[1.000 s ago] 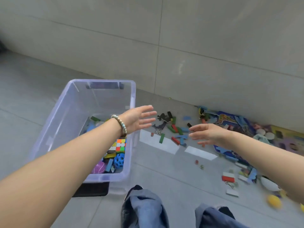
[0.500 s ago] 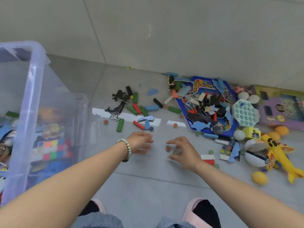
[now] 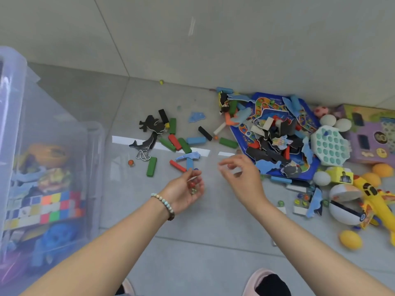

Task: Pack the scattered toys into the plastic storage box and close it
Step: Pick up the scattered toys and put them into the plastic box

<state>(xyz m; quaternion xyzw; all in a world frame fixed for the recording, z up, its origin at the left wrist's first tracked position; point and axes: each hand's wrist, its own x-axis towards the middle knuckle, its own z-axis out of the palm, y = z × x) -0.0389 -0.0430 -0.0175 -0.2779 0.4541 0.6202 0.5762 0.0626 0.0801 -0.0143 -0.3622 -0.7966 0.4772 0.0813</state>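
Left hand point(image 3: 186, 193) right of storage box point(image 3: 94, 146), cupped round 2 marbles point(image 3: 192, 185); right hand point(image 3: 241, 178) farther right, fingers curled, hold unclear. Box nearer left hand.

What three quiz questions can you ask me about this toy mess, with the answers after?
1. True or false: the left hand cups marbles in its palm.
2. On which side of the person does the storage box stand? A) left B) right C) behind the toy pile
3. Fill in the blank: the toy plane is mostly ____.

Key: 1 true; 2 A; 3 yellow.
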